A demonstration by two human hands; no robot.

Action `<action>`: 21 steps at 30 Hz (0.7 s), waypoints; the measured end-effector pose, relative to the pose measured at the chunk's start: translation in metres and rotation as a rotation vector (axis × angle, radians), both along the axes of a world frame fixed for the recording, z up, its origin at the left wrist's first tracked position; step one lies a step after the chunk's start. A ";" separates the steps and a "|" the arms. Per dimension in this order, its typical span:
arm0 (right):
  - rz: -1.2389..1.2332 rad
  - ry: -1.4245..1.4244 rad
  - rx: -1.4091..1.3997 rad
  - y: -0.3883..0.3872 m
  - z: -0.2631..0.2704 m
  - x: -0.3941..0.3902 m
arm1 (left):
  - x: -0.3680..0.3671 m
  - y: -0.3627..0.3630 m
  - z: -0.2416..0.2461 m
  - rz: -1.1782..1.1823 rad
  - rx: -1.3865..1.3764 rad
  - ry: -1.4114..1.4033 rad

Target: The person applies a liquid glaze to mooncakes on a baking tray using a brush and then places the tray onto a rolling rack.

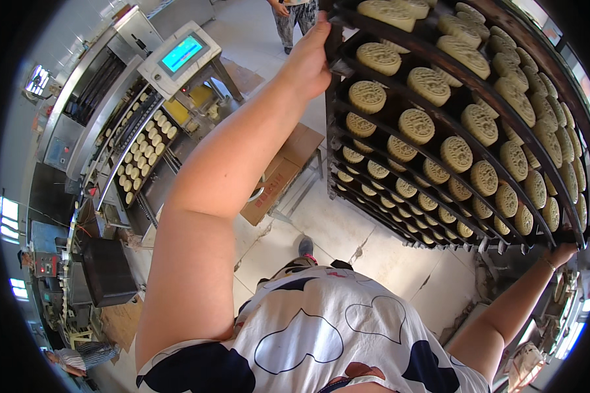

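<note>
A tall dark rack (pixel 330 142) stands before me, with trays of pale round pastries (pixel 416 126) stacked in several tiers. The pastries bear pressed patterns on their faces. My left hand (pixel 310 59) grips the rack's left upright near the top; its fingertips are partly hidden behind the metal. At the far right, my right hand (pixel 564 254) is on the rack's right side, by the tray ends, with a bracelet at the wrist. How its fingers lie is hard to make out.
At left stands a machine with a lit control screen (pixel 182 53) and a tray of small dough pieces (pixel 141 158). A cardboard box (pixel 280 174) rests on a metal stand beside the rack. One person (pixel 295 19) stands beyond; another (pixel 83 357) is at lower left. The tiled floor (pixel 324 221) has cracks.
</note>
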State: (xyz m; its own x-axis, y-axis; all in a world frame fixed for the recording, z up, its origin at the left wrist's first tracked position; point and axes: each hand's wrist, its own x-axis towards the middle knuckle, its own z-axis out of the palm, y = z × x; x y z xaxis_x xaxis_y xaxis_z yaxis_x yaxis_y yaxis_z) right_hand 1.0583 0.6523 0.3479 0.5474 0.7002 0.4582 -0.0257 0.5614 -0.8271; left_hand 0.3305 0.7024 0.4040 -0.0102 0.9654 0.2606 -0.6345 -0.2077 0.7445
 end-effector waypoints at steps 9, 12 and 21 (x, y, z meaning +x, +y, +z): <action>0.183 0.158 -0.017 -0.023 0.004 0.008 | 0.009 0.015 -0.001 0.042 0.006 -0.055; 0.162 0.157 -0.011 -0.036 0.006 0.010 | 0.012 0.037 -0.001 0.106 -0.014 -0.017; -0.339 0.143 -0.118 -0.079 0.031 -0.089 | 0.025 0.149 0.026 -0.130 -0.088 0.065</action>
State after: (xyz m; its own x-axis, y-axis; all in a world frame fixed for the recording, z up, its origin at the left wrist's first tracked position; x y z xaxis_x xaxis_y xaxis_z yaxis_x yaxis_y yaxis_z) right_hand 0.9694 0.5730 0.3792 0.8095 0.5120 0.2875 0.0249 0.4594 -0.8879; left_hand 0.3556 0.8509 0.4300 0.1306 0.9765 0.1713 -0.6018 -0.0592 0.7964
